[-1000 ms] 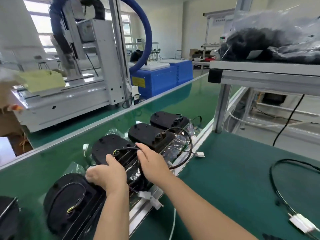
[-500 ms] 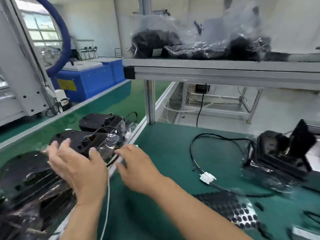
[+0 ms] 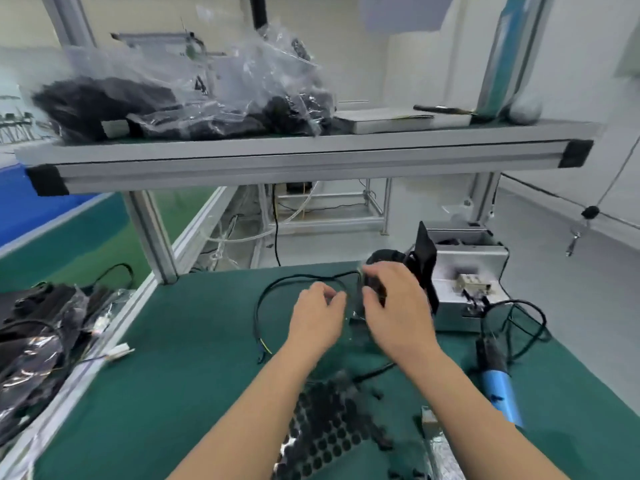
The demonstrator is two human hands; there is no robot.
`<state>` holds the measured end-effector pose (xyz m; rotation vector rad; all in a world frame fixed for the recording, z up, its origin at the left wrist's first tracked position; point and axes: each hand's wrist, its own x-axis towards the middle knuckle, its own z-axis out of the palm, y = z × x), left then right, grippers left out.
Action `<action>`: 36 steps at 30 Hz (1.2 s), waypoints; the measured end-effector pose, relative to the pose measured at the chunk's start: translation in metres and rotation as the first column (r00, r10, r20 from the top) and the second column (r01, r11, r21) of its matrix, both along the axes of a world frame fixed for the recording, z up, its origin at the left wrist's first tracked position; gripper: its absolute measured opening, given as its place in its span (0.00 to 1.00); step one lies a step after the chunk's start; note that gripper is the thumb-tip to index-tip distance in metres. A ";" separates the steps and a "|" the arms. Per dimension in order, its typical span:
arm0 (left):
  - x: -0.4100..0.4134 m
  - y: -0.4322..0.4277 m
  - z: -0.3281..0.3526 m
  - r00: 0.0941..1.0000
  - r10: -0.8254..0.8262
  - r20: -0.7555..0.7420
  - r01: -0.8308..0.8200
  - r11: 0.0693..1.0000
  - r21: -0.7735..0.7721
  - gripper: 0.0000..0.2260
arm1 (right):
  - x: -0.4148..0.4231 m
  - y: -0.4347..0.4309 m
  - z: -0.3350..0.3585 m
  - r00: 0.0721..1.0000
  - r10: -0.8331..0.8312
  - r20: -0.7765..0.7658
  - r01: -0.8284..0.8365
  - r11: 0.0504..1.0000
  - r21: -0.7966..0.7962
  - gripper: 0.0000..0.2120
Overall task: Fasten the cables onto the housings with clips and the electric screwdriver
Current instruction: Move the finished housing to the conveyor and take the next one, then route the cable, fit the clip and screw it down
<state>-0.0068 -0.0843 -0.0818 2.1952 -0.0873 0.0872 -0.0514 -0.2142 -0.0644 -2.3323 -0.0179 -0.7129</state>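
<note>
While the right hand [image 3: 394, 313] clamps the black plastic housing [image 3: 381, 257], the left hand [image 3: 317, 318] hovers just beside it. Whether its bent fingers hold anything, I cannot tell.

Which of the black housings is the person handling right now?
The lone housing on the green mat, gripped by the right hand beside the grey box; the other housings lie in plastic on the conveyor at left.

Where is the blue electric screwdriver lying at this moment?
In the head view, the electric screwdriver lies on the green mat at the right side, just in front of the grey metal box.
</note>
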 end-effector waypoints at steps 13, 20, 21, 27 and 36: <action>0.056 -0.067 -0.008 0.844 -0.191 -0.501 -0.108 0.855 -0.507 0.22 | 0.012 -0.071 -0.026 0.917 -0.209 -0.339 0.277 0.946 0.166 0.20; 0.014 -0.056 0.002 0.882 -0.219 -0.418 -0.102 0.776 -0.622 0.09 | -0.002 -0.077 -0.015 0.973 -0.119 -0.198 0.166 0.956 0.243 0.30; 0.003 -0.047 0.004 0.887 -0.230 -0.400 -0.095 0.757 -0.646 0.07 | -0.007 -0.079 -0.009 0.984 -0.025 -0.175 0.076 0.953 0.295 0.34; -0.090 0.034 0.002 0.892 -0.263 -0.368 -0.068 0.726 -0.685 0.16 | -0.038 -0.065 0.019 0.965 0.261 0.002 -0.261 0.965 -0.005 0.37; -0.214 0.107 -0.033 0.844 -0.034 -0.536 -0.202 0.904 -0.376 0.32 | -0.084 -0.006 -0.008 0.904 0.409 0.120 -0.377 0.899 -0.221 0.11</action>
